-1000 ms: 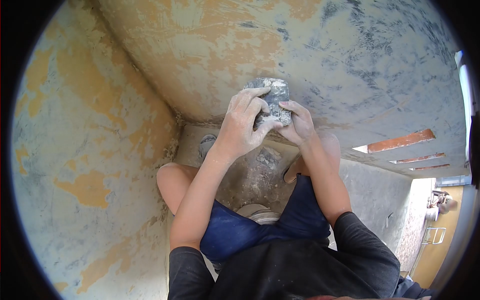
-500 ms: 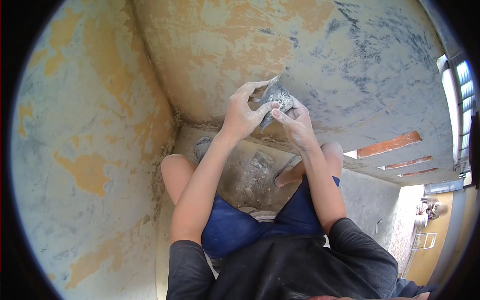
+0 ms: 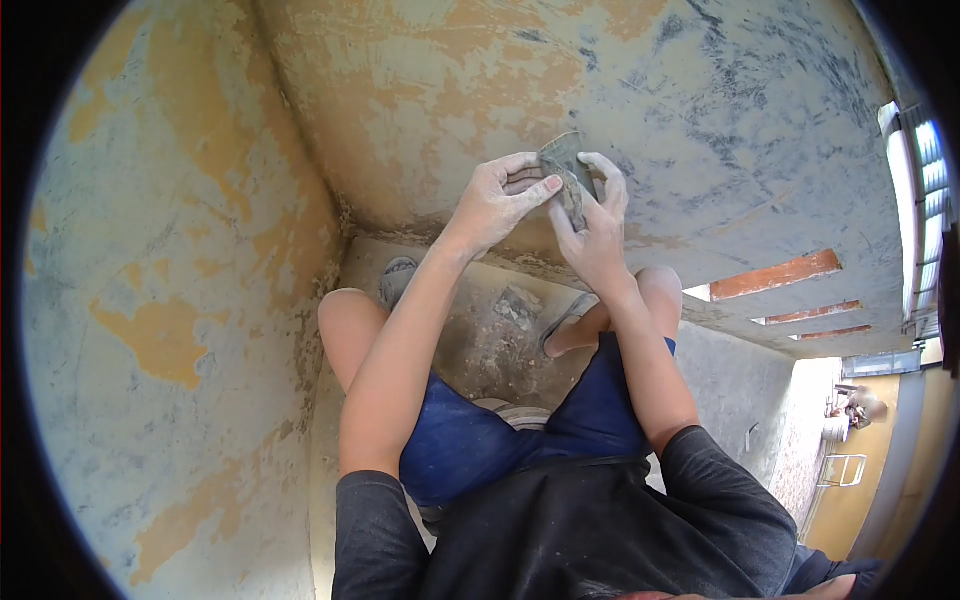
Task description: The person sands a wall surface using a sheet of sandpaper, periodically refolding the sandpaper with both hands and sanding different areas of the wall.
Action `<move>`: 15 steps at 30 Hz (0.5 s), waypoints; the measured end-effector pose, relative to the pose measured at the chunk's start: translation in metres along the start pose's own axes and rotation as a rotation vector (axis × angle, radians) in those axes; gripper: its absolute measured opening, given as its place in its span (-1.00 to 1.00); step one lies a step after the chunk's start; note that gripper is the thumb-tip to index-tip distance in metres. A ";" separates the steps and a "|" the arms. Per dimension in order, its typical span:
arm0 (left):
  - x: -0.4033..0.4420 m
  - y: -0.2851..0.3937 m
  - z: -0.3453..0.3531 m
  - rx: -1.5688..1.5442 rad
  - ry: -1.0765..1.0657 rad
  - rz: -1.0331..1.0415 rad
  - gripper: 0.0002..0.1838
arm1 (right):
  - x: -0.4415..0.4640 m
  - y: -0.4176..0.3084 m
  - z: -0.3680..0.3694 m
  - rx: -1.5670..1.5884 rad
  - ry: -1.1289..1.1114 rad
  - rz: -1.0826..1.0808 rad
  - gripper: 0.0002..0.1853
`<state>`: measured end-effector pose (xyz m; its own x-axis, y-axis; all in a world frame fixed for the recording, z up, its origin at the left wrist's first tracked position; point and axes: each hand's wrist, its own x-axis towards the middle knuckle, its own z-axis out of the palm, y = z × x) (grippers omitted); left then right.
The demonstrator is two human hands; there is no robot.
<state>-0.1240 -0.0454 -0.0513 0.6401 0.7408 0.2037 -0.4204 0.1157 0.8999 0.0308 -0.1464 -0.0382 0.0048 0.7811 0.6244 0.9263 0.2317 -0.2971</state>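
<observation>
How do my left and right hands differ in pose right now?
Your left hand holds the left side of the grey sheet, your right hand the right side. The left hand slants up to the right in the picture; the right hand points nearly straight up. Both look dusty and touch the sheet.

The head camera (wide-angled) looks forward and down at the nearby fingers (image 3: pixel 514 164).
</observation>
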 end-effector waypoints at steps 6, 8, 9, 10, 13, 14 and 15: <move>0.008 -0.005 0.005 0.872 0.464 0.568 -0.56 | 0.012 0.018 0.008 -0.290 0.256 -0.142 -0.27; 0.019 -0.003 -0.002 0.981 0.574 0.679 -0.54 | 0.028 0.017 0.005 -0.447 0.323 -0.160 -0.20; 0.023 -0.003 -0.006 1.095 0.689 0.798 -0.51 | 0.036 0.016 0.004 -0.451 0.317 -0.159 -0.20; 0.026 -0.004 -0.008 1.089 0.707 0.738 -0.37 | 0.045 0.014 0.003 -0.541 0.287 -0.145 -0.21; 0.034 -0.004 -0.011 1.124 0.795 0.697 -0.06 | 0.056 0.029 0.010 -0.676 0.243 -0.151 -0.23; 0.035 -0.004 -0.012 1.118 0.799 0.698 -0.06 | 0.058 0.034 0.012 -0.713 0.231 -0.170 -0.26; 0.035 -0.003 -0.012 1.149 0.829 0.666 0.13 | 0.061 0.035 0.013 -0.717 0.232 -0.176 -0.26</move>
<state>-0.1079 -0.0121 -0.0509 -0.1362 0.6396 0.7566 0.4719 -0.6296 0.6172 0.0582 -0.0834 -0.0198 -0.1593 0.6081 0.7777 0.9379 -0.1526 0.3115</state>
